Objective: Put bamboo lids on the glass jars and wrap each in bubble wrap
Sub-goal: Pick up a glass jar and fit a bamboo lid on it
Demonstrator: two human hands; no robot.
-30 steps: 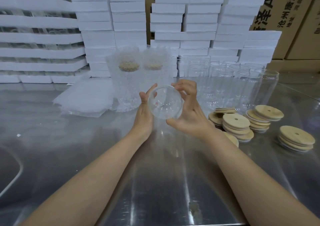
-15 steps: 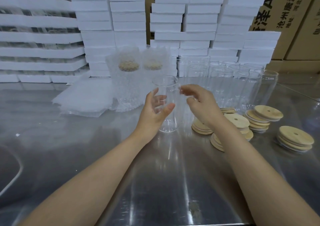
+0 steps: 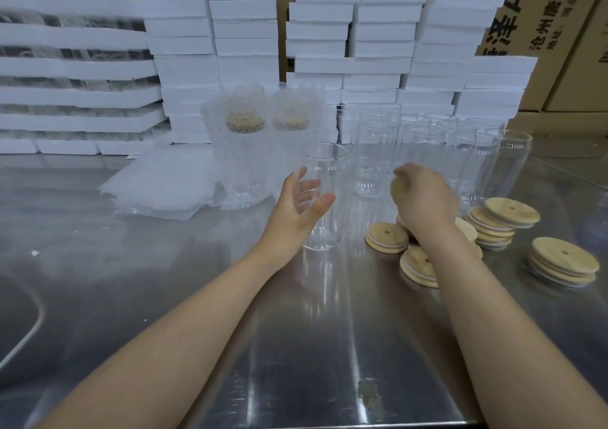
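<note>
A clear glass jar (image 3: 324, 178) stands upright and lidless on the steel table. My left hand (image 3: 296, 206) hovers open beside its left wall, fingers spread, touching it lightly or just off it. My right hand (image 3: 424, 195) is lifted to the jar's right, its fingers curled round a bamboo lid (image 3: 396, 188) whose edge shows at the fingertips. Loose bamboo lids (image 3: 386, 237) lie below that hand, with stacks of lids (image 3: 503, 216) further right. Two bubble-wrapped jars (image 3: 245, 152) with lids stand behind the left hand.
Several empty glass jars (image 3: 460, 152) stand in rows at the back right. A pile of bubble wrap sheets (image 3: 161, 185) lies at left. White foam trays (image 3: 210, 50) and cardboard boxes (image 3: 539, 17) wall the table's far edge. Another lid stack (image 3: 564, 262) sits far right.
The jar, held tilted in both hands a second ago, now stands upright on the table. My left hand has loosened from it; my right hand moved right and picked up a lid.
</note>
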